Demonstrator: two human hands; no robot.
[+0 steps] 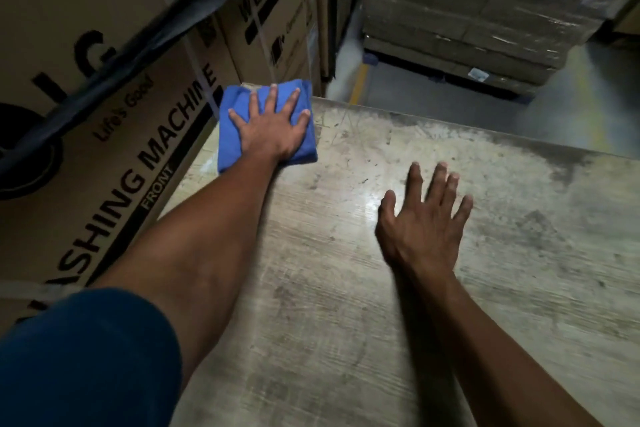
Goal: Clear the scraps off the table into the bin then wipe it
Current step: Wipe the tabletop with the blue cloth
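A folded blue cloth [231, 135] lies at the far left corner of the worn, scratched table [329, 329]. My left hand [273, 128] presses flat on top of it, fingers spread, arm stretched forward. My right hand [422, 229] is over the middle of the table, palm down with fingers apart and nothing in it. Whether it touches the surface I cannot tell. I see no scraps on the tabletop and no bin in view.
Large cardboard washing machine boxes [104, 156] stand right against the table's left edge. Beyond the far edge the floor [433, 94] drops away, with a yellow line and a pallet of plastic-wrapped cartons [485, 10] behind it.
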